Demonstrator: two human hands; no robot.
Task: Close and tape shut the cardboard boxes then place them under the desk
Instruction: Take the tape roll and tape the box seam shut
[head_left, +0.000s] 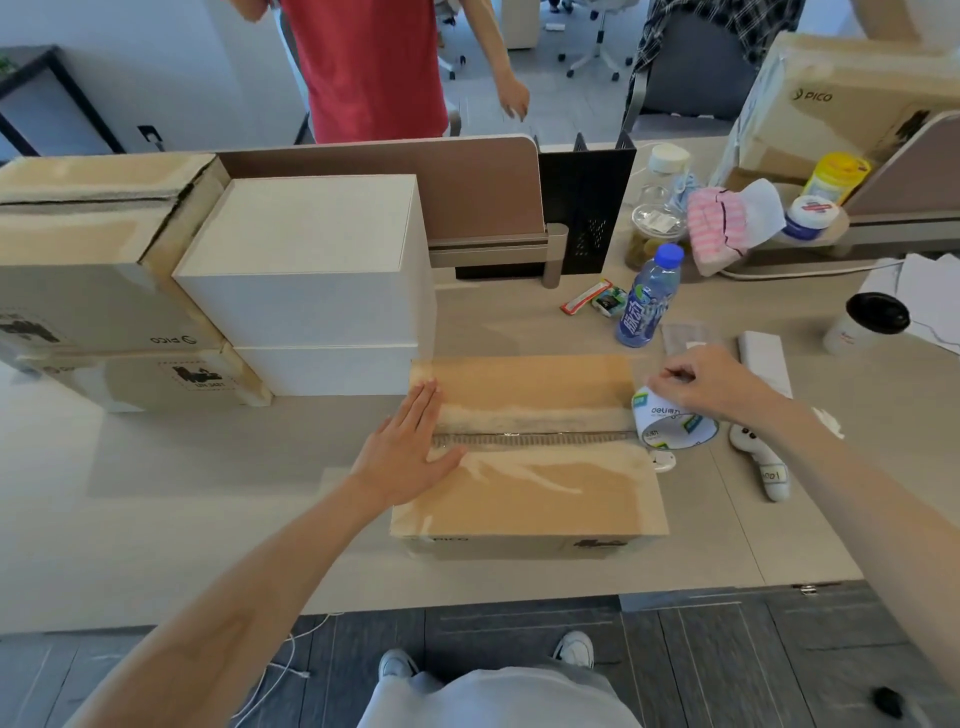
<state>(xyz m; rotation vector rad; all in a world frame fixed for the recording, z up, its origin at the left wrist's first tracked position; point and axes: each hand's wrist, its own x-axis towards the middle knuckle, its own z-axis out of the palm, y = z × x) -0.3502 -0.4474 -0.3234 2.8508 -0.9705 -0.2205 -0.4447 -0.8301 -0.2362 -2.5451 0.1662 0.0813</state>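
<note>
A closed brown cardboard box (540, 493) lies on the desk (208, 519) in front of me, its two top flaps meeting along a centre seam covered by a strip of clear tape. My left hand (410, 441) presses flat on the box's left end, fingers together over the seam. My right hand (711, 382) grips a roll of clear tape (672, 423) with a white and green inner label at the box's right edge, where the strip ends.
Two white boxes (311, 275) and taped cardboard boxes (88, 260) are stacked at the left. A blue bottle (647, 301), jars, a paper cup (867, 322), a white controller (761, 460) and papers crowd the right. A person in red stands behind the divider.
</note>
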